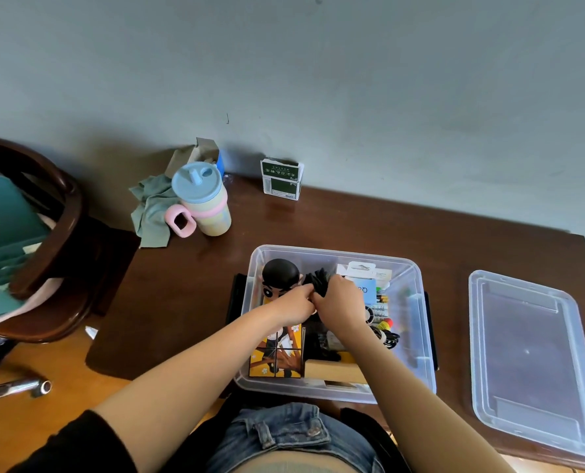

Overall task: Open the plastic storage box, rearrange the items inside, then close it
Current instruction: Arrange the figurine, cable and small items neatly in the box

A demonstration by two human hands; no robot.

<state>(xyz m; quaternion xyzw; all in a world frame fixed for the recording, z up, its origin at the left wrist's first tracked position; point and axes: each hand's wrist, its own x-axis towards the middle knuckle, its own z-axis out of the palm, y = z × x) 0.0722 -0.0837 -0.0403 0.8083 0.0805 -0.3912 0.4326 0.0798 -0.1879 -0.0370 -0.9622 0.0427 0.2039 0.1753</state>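
Dark desk (352, 220): lid (530, 363) parked right, so box (417, 322) stays accessible; left hand (293, 307) and right hand (340, 303) both pinch black bundle (320, 279), likely repositioning it

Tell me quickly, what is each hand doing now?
Left hand: pinches the black item.
Right hand: grips the same black item.

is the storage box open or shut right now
Open: the storage box has no cover, and its lid lies flat on the table to its right.
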